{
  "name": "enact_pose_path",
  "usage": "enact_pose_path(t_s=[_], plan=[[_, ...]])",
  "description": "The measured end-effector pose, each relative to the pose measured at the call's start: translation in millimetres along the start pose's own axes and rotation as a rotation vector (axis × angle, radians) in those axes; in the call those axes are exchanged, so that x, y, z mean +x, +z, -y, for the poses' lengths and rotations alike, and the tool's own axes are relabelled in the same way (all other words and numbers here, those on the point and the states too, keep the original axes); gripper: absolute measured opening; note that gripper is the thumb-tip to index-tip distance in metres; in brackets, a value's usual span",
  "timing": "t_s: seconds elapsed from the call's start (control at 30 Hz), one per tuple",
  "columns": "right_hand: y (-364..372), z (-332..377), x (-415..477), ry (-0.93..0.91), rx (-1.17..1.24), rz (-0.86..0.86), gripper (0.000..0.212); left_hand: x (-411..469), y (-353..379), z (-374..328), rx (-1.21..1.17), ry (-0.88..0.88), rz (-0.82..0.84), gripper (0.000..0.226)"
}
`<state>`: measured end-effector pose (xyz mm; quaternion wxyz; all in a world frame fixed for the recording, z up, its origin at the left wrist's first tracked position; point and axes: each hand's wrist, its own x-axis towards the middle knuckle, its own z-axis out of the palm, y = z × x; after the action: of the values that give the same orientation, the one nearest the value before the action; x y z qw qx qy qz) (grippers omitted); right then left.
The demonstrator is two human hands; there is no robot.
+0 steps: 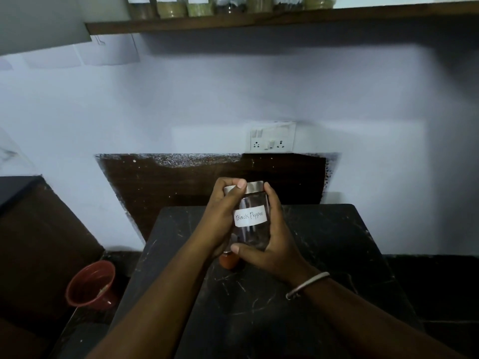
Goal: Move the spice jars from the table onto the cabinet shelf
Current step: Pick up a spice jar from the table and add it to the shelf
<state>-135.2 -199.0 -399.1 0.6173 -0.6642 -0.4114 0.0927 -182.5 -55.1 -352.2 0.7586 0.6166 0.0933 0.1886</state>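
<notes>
The pepper jar (251, 216) is up off the desk (324, 242), held in mid-air in front of the person, its handwritten "Black Pepper" label facing the camera. It is clear glass with a metal lid (255, 187), so it looks rigid, smooth and breakable, one to carry by the body rather than by the cap. What is inside is hard to tell; the glass looks dark and no fill line shows.

Both hands are on it. The left hand (220, 213) curls over the top left, its fingers (233, 183) wrapped on the lid's rim. The right hand (274, 244) cups the far side and the base, thumb hooked under the bottom. That looks like a secure two-point hold for a slippery wall.

Just below the hands, a small orange jar (228, 261) stands on the desk, mostly hidden, with something reddish in it. It is probably next in line.

High above, the shelf (259, 18) carries a row of jars (172, 9) with greenish and brownish fillings, and the lift must reach there. A wall socket (272, 137) sits between. A red bucket (90, 283) stands down to the left.
</notes>
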Motion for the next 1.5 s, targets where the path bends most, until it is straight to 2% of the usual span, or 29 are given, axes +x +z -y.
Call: enact_pose_path(t_s=[0.2,0.4,0.57,0.77,0.83,0.87,0.97,1.0,1.03,1.1,1.13,1.17,1.27,1.5], plan=[[-14.0,11.0,2.6,-0.032,-0.006,-0.074,0.124,6.3,19.8,-18.6,0.01,-0.008,0.054,0.051],[-45.6,43.4,21.0,-0.112,-0.001,-0.143,0.12,21.7,42.5,-63.2,-0.031,0.006,0.165,0.019],[-92.8,110.8,56.2,-0.203,-0.072,-0.138,0.107,41.3,83.7,-137.6,-0.047,0.126,0.231,0.025],[-156.6,178.9,90.6,-0.3,-0.308,-0.214,0.115,71.1,131.6,-200.0,0.003,0.294,0.398,0.046],[-177.9,191.7,111.7,-0.323,-0.359,-0.261,0.113,97.9,146.8,-219.3,0.113,0.432,0.381,0.053],[-190.5,196.9,125.6,-0.327,-0.387,-0.302,0.112,116.6,153.3,-228.6,0.219,0.546,0.307,0.057],[-227.6,206.1,175.8,-0.314,-0.479,-0.405,0.108,191.8,156.0,-248.6,0.693,0.949,-0.068,0.059],[-239.8,207.3,194.3,-0.302,-0.515,-0.421,0.107,217.5,152.5,-253.0,0.892,0.979,-0.134,0.056],[-252.5,208.0,215.1,-0.288,-0.561,-0.435,0.106,242.4,149.2,-256.1,1.107,0.939,-0.146,0.053],[-276.7,207.2,254.5,-0.241,-0.639,-0.451,0.103,274.5,144.2,-251.8,1.521,0.724,-0.106,0.059],[-289.0,206.2,276.3,-0.215,-0.651,-0.453,0.102,285.1,142.5,-247.3,1.649,0.64,-0.1,0.067],[-301.2,204.9,295.6,-0.188,-0.656,-0.457,0.101,291.1,142.5,-242.4,1.708,0.613,-0.107,0.075],[-336.3,197.9,350.0,-0.109,-0.692,-0.464,0.103,304.2,142.1,-238.4,1.68,0.593,-0.075,0.085],[-370.3,175.1,434.9,0.083,-0.793,-0.38,0.097,316.0,139.1,-235.8,1.688,0.638,-0.033,0.074]])
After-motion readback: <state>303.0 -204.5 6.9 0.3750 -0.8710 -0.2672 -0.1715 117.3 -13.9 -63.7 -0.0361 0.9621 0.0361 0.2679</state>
